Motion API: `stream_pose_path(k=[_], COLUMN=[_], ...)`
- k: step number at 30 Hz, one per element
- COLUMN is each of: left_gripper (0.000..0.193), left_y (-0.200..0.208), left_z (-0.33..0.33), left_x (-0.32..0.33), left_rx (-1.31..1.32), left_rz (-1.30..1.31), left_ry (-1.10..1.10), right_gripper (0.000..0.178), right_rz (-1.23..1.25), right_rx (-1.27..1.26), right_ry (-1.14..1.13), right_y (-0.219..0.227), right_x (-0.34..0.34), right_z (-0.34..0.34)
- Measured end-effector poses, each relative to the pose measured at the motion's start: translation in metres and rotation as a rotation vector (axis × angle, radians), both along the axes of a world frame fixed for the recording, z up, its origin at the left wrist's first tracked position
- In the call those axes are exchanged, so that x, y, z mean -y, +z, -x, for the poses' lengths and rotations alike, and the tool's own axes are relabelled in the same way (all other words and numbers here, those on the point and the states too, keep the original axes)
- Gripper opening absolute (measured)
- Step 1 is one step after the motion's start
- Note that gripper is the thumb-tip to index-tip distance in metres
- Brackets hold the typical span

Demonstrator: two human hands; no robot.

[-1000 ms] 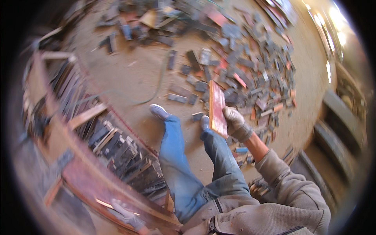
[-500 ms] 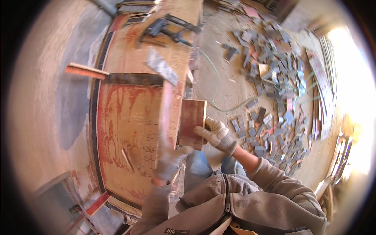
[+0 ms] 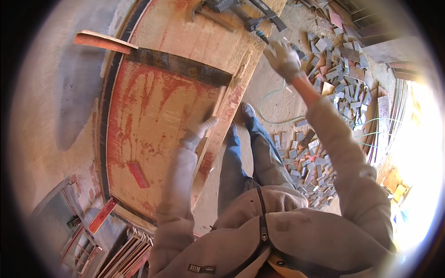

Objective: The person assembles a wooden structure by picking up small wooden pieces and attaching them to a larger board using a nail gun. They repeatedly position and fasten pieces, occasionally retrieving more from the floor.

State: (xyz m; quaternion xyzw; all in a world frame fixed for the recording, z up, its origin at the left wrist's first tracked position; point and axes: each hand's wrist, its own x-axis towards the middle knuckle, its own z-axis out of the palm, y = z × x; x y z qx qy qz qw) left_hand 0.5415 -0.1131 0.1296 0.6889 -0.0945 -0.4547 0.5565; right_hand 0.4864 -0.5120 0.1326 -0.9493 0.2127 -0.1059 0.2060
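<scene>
Left hand (image 3: 200,130) touches wood strip (image 3: 219,99), toward the surface (image 3: 153,120)'s 3 o'clock edge; fingers curled, grip unclear. Right hand (image 3: 282,60): fingers half-bent, nail gun (image 3: 253,24) at its 11; hold unclear. Best keep strip steady, flat.

A grey-patched wall (image 3: 69,111) stands opposite glaring light (image 3: 417,157).

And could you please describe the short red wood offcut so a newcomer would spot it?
Find the red-stained workbench on the person's left. On its top, left of the left forearm, lies the short red wood offcut. Unlike the red strip jutting past the bench's near corner, it lies wholly on the bench.
</scene>
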Motion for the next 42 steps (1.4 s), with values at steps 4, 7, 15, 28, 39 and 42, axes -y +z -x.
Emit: stream_pose_path(k=[4,7,15,28,39,42], left_gripper=[0.057,0.057,0.06,0.05,0.059,0.061], left_y=[-0.039,-0.051,-0.04,-0.05,-0.008,0.0], left_z=[0.008,0.007,0.004,-0.002,0.005,0.016], left_x=[-0.003,-0.005,0.007,0.006,0.032,0.048], left_rx=[-0.12,-0.137,-0.088,-0.015,0.554,0.646], left_rz=[-0.003,-0.023,0.089,0.127,-0.475,-0.721], left_ry=[0.036,0.028,-0.002,-0.125,-0.603,-0.584], right_gripper=[0.073,0.066,0.063,0.059,0.036,0.036], right_rz=[0.298,0.409,0.324,-0.148,-1.405,-1.781], right_rx=[-0.197,-0.166,-0.343,-0.245,0.212,0.252], right_ry=[0.037,0.058,0.096,0.029,-0.654,-0.634], right_y=[-0.033,-0.051,-0.07,0.001,0.086,0.048], right_x=[0.042,0.049,0.051,0.072,-0.121,-0.156], right_z=[-0.1,-0.147,-0.201,-0.115,0.19,0.208])
